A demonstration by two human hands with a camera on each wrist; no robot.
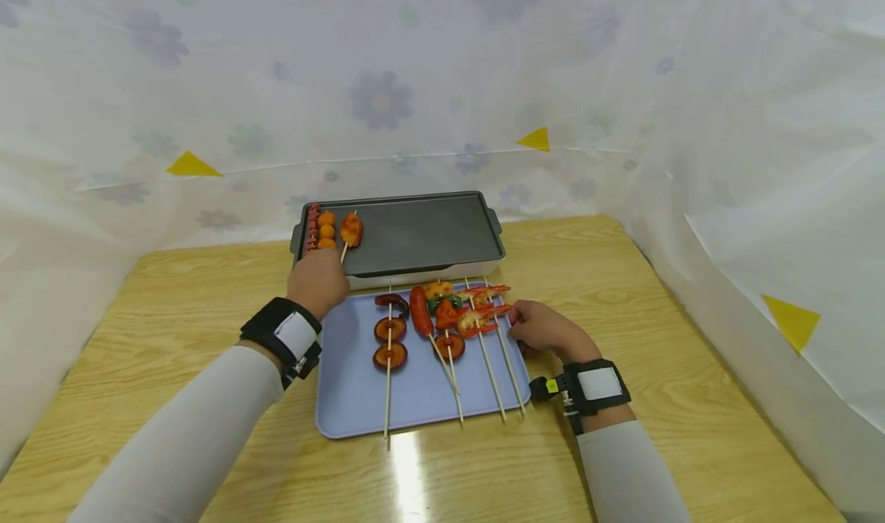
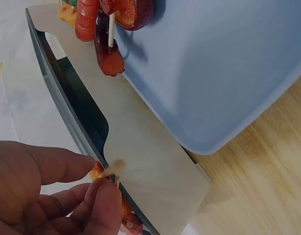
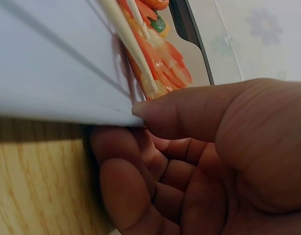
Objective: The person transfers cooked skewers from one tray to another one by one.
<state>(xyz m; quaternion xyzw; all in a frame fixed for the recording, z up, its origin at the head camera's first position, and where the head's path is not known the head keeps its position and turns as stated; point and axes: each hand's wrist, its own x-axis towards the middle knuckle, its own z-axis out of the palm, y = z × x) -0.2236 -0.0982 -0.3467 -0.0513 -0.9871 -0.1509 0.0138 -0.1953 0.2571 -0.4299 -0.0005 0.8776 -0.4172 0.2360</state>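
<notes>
My left hand [image 1: 318,283] is at the front left of the dark griddle [image 1: 429,231]. Its thumb and fingers pinch the stick of a skewer [image 1: 351,231] with one browned, wing-like piece, which lies over the griddle. In the left wrist view the stick's blunt end [image 2: 116,167] pokes out between the fingertips. My right hand [image 1: 549,331] grips the right edge of the pale blue tray [image 1: 353,408], thumb on the rim [image 3: 111,117] and fingers curled beneath. Close to that thumb lie shrimp skewers [image 1: 477,323].
Left on the griddle are a skewer of red pieces [image 1: 313,227] and one of orange balls [image 1: 326,231]. The tray also bears a mushroom skewer [image 1: 390,331], a sausage skewer [image 1: 420,312] and a mixed skewer [image 1: 448,316]. Wooden tabletop [image 1: 207,300] surrounds both; a flowered curtain [image 1: 380,100] hangs behind.
</notes>
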